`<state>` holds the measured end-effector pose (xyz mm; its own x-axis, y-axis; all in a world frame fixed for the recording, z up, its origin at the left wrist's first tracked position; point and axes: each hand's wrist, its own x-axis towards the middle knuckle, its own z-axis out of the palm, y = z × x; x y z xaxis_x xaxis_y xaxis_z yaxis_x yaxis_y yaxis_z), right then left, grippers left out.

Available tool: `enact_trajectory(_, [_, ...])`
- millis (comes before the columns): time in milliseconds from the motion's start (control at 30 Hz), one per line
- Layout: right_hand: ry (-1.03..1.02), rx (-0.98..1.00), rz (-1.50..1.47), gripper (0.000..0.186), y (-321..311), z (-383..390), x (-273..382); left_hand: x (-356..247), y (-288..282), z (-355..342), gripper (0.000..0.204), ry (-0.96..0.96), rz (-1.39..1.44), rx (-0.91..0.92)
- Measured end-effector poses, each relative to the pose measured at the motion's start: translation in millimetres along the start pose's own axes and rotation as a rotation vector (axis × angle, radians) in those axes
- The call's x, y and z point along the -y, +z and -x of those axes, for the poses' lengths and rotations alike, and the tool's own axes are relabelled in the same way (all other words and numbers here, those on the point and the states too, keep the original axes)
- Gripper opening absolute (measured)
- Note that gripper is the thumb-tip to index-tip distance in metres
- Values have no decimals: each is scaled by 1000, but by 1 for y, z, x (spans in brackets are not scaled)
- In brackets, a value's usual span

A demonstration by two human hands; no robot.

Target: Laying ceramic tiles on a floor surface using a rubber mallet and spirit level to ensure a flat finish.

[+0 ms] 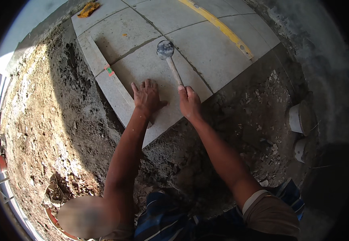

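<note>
The tile under work (168, 86), a large pale grey square, lies just off the centre of the view toward 11 o'clock, its near corner pointing to 7 o'clock and its near edge bordering wet grey mortar (158, 150). The left hand (146, 96), at 10 to 11 o'clock, is laid on this tile with palm down and fingers spread; it grasps nothing. The right hand (189, 102), at 1 o'clock, is clenched around the lower end of the handle of a mallet (174, 72). The mallet's round, smeared head stands at 12 o'clock, over the tile's far corner; whether it touches the surface cannot be told.

A grey straight bar (120, 88) lies along the tile's left side, running from 10 to 11 o'clock toward the left wrist. It carries a green patch with red edging (109, 70); any writing there is too small to read. Further tiles (190, 24) adjoin toward 12 o'clock, with mortar-darkened joints. A yellow level (222, 30) lies across them at 1 o'clock, with pale round marks near its end; any lettering is illegible. A crumpled orange-yellow piece (88, 9) rests at 11 o'clock.

Rough, partly sunlit ground (29, 120) extends at 9 o'clock. Two pale round containers (297, 119) stand near each other at 3 o'clock, beside mortar and rubble
</note>
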<state>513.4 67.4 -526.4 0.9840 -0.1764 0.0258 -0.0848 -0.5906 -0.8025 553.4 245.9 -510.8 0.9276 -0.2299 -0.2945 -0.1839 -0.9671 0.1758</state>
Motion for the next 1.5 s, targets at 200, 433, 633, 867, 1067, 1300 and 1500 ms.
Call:
enact_trajectory(200, [105, 58, 243, 53, 13, -55, 0, -3, -9, -17, 123, 24, -21, -87])
enact_trajectory(433, [101, 97, 287, 55, 10, -75, 0, 0, -6, -14, 125, -7, -24, -82])
enact_trajectory(633, [92, 48, 266, 57, 16, -74, -2, -2, -7, -18, 123, 8, -21, -80])
enact_trajectory(867, [23, -30, 224, 55, 28, -68, 0, 15, -13, -8, 108, 42, 80, -136])
enact_trajectory(1067, [8, -57, 298, 53, 12, -87, -1, 96, -63, 11, 49, -64, 744, -874])
enact_trajectory(1300, [-81, -155, 500, 45, 27, -104, -22, 325, 38, 50, 56, -902, 264, -874])
enact_trajectory(1500, [-212, -134, 610, 43, 23, -100, -30, 369, 85, 80, 67, -1041, 191, -804])
